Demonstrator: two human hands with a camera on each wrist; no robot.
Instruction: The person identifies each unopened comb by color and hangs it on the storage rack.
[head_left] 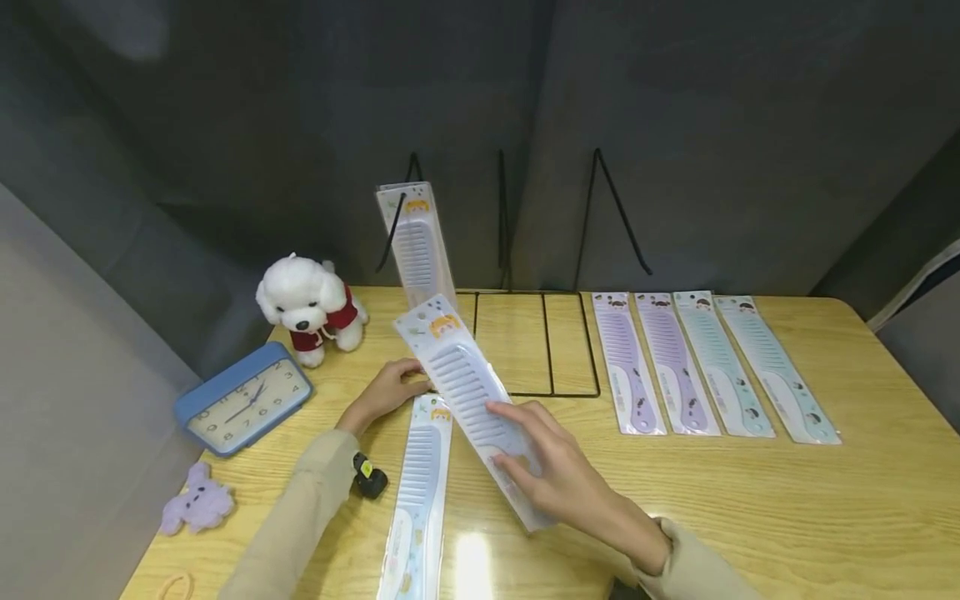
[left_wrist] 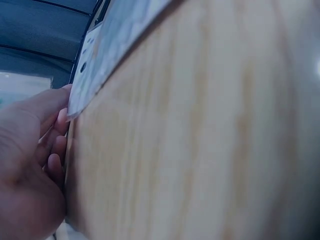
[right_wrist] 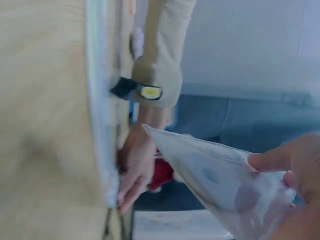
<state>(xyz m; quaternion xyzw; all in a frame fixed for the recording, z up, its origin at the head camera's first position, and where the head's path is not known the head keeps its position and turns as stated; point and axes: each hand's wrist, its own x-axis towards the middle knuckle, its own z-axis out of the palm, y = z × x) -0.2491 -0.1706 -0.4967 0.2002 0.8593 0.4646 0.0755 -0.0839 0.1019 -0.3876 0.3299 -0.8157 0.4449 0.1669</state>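
seven packaged combs: one hanging on the wire rack [head_left: 525, 333], one held comb [head_left: 468, 392] lifted above the table [head_left: 750, 500], one flat comb [head_left: 420, 492] beneath it, four in a row [head_left: 712, 362] at the right. two hands. one rack with three prongs. one blue clock [head_left: 243, 398]. two soft toys: one white dog [head_left: 307, 307], one purple toy [head_left: 197, 500].

Desk [head_left: 750, 500]: pale wood grain. Packaged combs [head_left: 712, 367]: two lilac, two mint. Clock [head_left: 243, 398]: blue rim, cream face. Plush dog [head_left: 307, 307]: white, red shirt.
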